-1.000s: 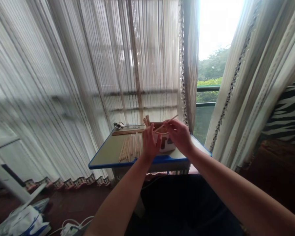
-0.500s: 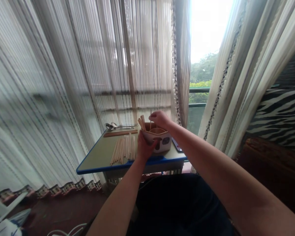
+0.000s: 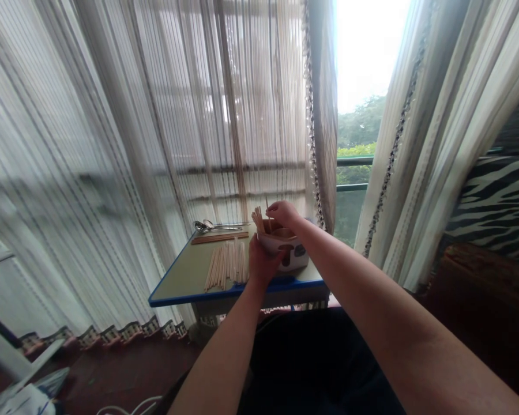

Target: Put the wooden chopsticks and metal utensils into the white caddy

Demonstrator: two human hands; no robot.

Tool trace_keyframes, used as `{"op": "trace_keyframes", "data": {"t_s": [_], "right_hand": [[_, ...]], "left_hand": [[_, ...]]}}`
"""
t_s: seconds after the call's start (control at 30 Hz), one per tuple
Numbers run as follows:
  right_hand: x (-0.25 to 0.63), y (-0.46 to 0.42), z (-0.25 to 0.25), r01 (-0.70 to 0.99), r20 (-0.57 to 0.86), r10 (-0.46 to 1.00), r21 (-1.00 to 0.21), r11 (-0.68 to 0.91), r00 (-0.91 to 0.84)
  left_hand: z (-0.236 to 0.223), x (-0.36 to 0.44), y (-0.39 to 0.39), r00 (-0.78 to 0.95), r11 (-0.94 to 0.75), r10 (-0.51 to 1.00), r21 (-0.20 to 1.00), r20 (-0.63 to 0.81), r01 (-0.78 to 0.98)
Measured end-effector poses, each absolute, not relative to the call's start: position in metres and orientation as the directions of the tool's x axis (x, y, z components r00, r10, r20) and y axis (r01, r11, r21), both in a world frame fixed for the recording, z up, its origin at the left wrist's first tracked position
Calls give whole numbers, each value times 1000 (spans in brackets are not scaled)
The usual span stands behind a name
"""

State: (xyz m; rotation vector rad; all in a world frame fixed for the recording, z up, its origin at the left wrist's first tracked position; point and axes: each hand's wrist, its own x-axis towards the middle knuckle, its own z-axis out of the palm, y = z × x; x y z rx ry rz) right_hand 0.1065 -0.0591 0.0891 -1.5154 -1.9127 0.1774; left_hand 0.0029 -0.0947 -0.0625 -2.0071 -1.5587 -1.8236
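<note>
A white box with brown and grey patches (image 3: pixel 297 263) stands near the front edge of the desk, open at the top. My left hand (image 3: pixel 263 260) is wrapped round its left side, thumb across the front. Above the opening my right hand (image 3: pixel 284 214) pinches a pale wooden chopstick (image 3: pixel 267 202), held almost upright with its lower end inside the box. Several pale chopsticks (image 3: pixel 257 218) lean together in the box's back left corner. Left of the box, a spread of loose pale chopsticks (image 3: pixel 225 264) lies on the desk. The bottom of the box's inside is hidden.
The small desk (image 3: pixel 177 278) has a blue rim. Darker brown chopsticks (image 3: pixel 219 237) and long-handled metal kitchen utensils (image 3: pixel 202 226) lie at its back left. Sheer curtains (image 3: pixel 190 115) hang behind the desk. A white cable (image 3: pixel 132 406) trails on the floor at lower left.
My right hand has moved left over the box, turning the chopstick from slanted to upright and lowering it in. My left hand has gone from the box's top edge to gripping its side.
</note>
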Motion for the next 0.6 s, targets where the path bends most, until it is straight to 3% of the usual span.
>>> {"op": "trace_keyframes", "data": {"t_s": [0.6], "right_hand": [[94,-58,73,848,307,919,-392,357,-246]], "left_hand": [[-60,1,-100,-167,-576,564,530,809,622]]}}
